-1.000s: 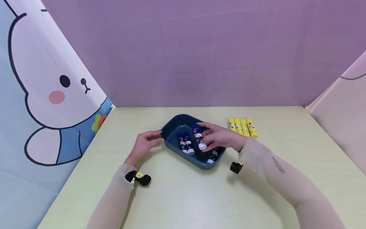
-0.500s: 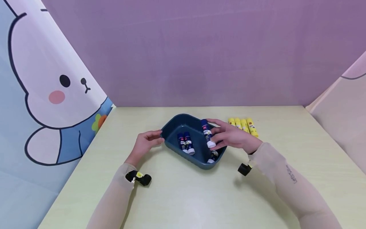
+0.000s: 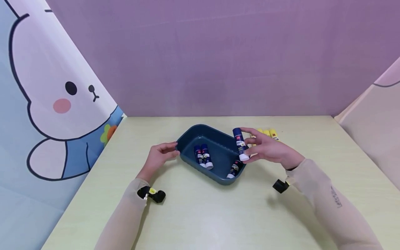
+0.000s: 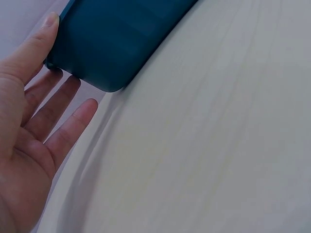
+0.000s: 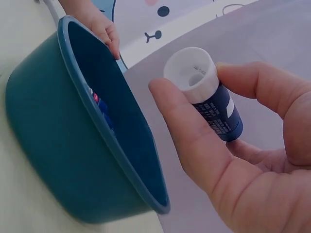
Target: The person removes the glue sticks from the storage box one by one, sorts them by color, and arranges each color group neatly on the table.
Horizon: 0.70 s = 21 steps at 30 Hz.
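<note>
My right hand holds a dark blue glue stick between thumb and fingers, above the right end of a dark teal plastic tub. In the right wrist view, the white base of this glue stick faces the camera. My left hand grips the tub's left corner, thumb and fingertips at the rim. Two blue glue sticks lie side by side inside the tub. Another blue glue stick lies at its right end. Several yellow glue sticks are partly hidden behind my right hand.
The tub stands on a pale wooden table. A purple panel rises along the table's back edge. On the left hangs a cloth with a cartoon rabbit, and a light cloth hangs on the right.
My right hand has lifted the blue glue stick and carried it rightward to the tub's right rim, now covering more of the yellow ones. My left hand stays at the tub's corner.
</note>
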Tool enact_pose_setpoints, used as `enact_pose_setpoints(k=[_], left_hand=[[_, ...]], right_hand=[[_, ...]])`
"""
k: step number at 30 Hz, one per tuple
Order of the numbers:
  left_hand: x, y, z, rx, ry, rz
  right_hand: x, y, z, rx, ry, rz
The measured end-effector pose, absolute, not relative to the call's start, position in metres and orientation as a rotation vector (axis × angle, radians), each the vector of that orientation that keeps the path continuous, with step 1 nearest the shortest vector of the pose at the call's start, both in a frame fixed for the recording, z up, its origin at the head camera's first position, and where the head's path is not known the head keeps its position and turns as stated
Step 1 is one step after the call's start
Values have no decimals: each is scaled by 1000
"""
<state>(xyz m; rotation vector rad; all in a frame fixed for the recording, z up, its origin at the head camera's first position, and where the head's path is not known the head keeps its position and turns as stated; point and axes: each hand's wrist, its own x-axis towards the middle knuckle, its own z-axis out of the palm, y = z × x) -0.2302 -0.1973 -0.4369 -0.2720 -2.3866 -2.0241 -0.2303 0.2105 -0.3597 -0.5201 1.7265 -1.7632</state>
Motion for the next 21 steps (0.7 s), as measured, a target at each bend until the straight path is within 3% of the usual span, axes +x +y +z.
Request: enact_pose_setpoints(k=[21], left_hand=[[-228,-196,-435,-285,-2384,-2006]], right_hand=[[-221,258,-372,-475,1749,-1768]])
